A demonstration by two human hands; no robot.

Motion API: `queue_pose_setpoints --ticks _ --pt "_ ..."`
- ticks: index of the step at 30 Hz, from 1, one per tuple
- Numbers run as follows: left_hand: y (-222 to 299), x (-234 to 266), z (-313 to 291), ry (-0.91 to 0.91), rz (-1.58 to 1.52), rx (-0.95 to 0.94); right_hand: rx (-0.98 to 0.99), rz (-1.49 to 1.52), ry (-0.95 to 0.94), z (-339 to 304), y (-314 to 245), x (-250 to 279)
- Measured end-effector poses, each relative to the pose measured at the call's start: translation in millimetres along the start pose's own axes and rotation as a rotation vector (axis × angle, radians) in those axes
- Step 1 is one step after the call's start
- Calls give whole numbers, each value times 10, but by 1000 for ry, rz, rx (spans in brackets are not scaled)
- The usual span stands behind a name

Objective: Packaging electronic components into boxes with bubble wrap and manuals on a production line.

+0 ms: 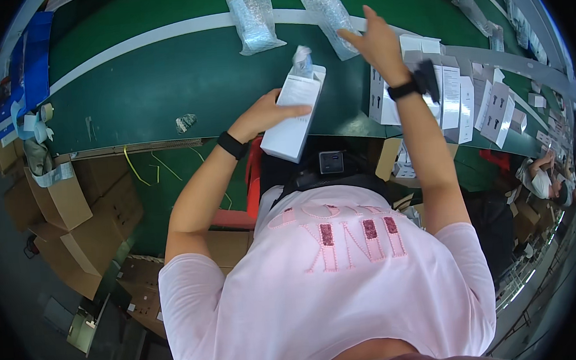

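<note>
My left hand [269,116] is closed round a tall white carton [291,122], tilted at the table's near edge. From the carton's open upper end pokes a bit of clear bubble wrap [302,60]. My right hand [379,46] is raised with its fingers spread, right beside a bubble-wrapped packet [331,22]; one finger overlaps the packet, and whether it touches I cannot tell. A second bubble-wrapped packet [252,20] lies to the left, across the pale strip on the green table [144,90].
Several white cartons [451,97] stand close together on the right. A blue bin [33,60] and tape roll [47,113] are at the left. Brown cardboard boxes [96,225] stack up below the left end, and a red stool [234,217] is under the table edge. Another person [544,179] sits far right.
</note>
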State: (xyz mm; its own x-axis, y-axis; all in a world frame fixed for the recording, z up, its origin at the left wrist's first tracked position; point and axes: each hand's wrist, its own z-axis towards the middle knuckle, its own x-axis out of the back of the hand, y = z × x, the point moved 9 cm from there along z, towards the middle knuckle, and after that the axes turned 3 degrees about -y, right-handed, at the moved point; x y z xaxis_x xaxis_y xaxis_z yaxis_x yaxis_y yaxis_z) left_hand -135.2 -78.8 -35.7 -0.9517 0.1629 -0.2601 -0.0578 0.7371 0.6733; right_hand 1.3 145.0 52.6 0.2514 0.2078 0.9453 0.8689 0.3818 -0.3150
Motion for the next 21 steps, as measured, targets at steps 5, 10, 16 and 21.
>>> queue_pose_setpoints --ticks 5,10,16,21 --pt "-177 425 90 356 532 -139 -209 103 -215 291 469 -918" --pt "175 370 -309 715 528 -402 -145 370 -47 -70 275 -166" --pt "1453 -602 -670 365 -365 -945 -43 839 17 -1051 -753 941" --pt "1469 -789 -839 0 -407 -859 228 737 176 -1302 -709 1729"
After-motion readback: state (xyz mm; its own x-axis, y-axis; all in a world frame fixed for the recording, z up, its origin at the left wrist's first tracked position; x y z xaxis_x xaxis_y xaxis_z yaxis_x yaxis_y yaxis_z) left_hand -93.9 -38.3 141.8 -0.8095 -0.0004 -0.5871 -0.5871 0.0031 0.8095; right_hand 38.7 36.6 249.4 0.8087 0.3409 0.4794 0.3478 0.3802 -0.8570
